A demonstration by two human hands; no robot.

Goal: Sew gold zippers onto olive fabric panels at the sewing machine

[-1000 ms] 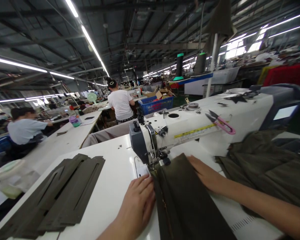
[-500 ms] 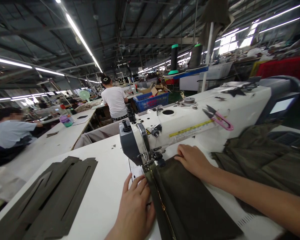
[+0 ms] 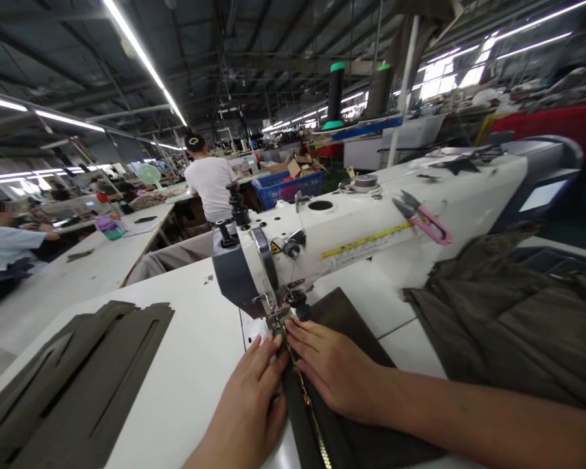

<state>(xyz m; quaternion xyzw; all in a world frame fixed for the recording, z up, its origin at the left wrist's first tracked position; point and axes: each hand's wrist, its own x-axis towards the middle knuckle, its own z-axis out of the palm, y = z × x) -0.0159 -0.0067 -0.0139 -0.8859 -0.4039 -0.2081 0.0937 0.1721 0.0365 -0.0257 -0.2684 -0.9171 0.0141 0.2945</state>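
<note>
A dark olive fabric panel [image 3: 344,312] with a gold-toothed zipper [image 3: 306,400] lies under the presser foot [image 3: 275,319] of a white sewing machine [image 3: 366,228]. My left hand [image 3: 254,394] rests with fingers stretched along the panel's left edge, just in front of the foot. Flat on the cloth right of the zipper is my right hand [image 3: 342,371], its fingertips close to the needle area. The zipper runs between both hands toward me. The needle tip is too small to make out.
Cut olive pieces with slits [image 3: 83,384] are stacked on the table at left. More olive cloth [image 3: 508,319] is bunched at right. Pink-handled thread snips [image 3: 424,218] lie on the machine arm. Thread cones [image 3: 335,94] stand behind. Two people sit or stand at other tables.
My right hand has come from the panel's far right edge to beside the zipper near the foot. My left hand stays by the left edge. The view has shifted slightly.
</note>
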